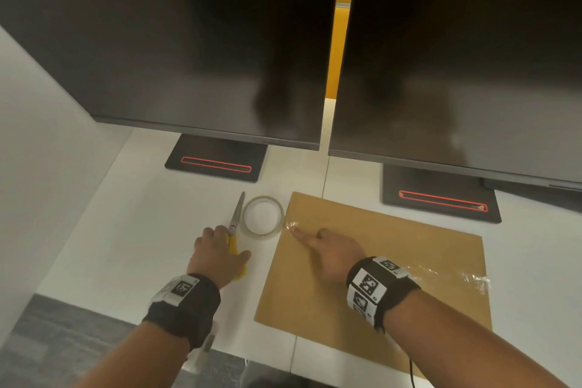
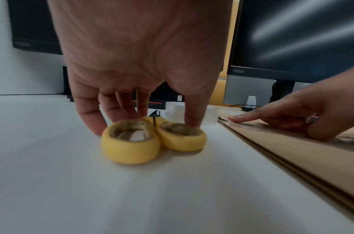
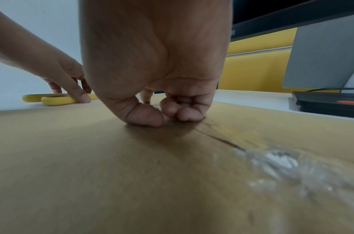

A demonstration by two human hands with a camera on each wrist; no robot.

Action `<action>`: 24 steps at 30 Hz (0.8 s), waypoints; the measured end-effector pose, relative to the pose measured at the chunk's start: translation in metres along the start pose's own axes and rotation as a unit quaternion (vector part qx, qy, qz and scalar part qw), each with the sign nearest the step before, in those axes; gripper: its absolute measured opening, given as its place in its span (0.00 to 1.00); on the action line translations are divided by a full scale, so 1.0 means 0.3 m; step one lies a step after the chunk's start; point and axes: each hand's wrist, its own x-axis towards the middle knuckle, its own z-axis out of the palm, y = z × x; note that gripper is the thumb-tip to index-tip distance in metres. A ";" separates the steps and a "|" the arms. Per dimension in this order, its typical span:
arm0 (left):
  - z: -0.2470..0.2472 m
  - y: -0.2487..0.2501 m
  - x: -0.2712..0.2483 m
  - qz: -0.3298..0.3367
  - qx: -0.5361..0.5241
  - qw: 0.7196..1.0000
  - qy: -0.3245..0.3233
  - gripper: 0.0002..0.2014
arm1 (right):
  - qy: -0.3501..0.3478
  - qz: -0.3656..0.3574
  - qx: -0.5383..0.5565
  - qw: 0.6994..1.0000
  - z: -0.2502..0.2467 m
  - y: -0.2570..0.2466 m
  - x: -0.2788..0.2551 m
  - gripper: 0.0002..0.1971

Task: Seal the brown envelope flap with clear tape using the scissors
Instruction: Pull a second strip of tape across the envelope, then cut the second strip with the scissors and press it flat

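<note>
The brown envelope [image 1: 393,287] lies flat on the white desk, right of centre. A strip of clear tape [image 1: 466,277] runs across it and is crinkled at its right end [image 3: 276,164]. My right hand [image 1: 307,235] presses its straight index finger on the strip's left end near the envelope's edge, with the other fingers curled onto the paper [image 3: 182,114]. The clear tape roll [image 1: 263,217] lies just left of the envelope. The yellow-handled scissors [image 1: 234,224] lie closed on the desk beside the roll. My left hand [image 2: 144,121] touches their handles [image 2: 132,147] with fairly straight fingers on either side.
Two dark monitors [image 1: 189,41] [image 1: 466,72] stand at the back on black bases [image 1: 217,161] [image 1: 441,198]. A white partition wall [image 1: 37,135] closes the left side. The desk's front edge [image 1: 126,318] runs near my wrists.
</note>
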 end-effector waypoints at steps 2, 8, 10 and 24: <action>-0.009 -0.004 0.010 -0.004 -0.016 1.000 0.000 0.22 | 0.004 -0.001 0.002 1.000 0.002 -0.001 -0.004 0.50; -0.038 -0.009 0.031 -0.043 -0.080 0.996 0.012 0.17 | 0.010 0.001 0.005 1.000 0.014 0.009 -0.006 0.48; -0.052 0.006 0.022 -0.025 -0.123 0.992 0.034 0.16 | 0.012 0.004 0.009 1.000 0.015 0.008 -0.008 0.47; -0.057 0.318 -0.077 0.183 -0.419 0.881 -0.121 0.14 | 0.155 -0.050 0.505 0.847 -0.012 -0.018 -0.047 0.21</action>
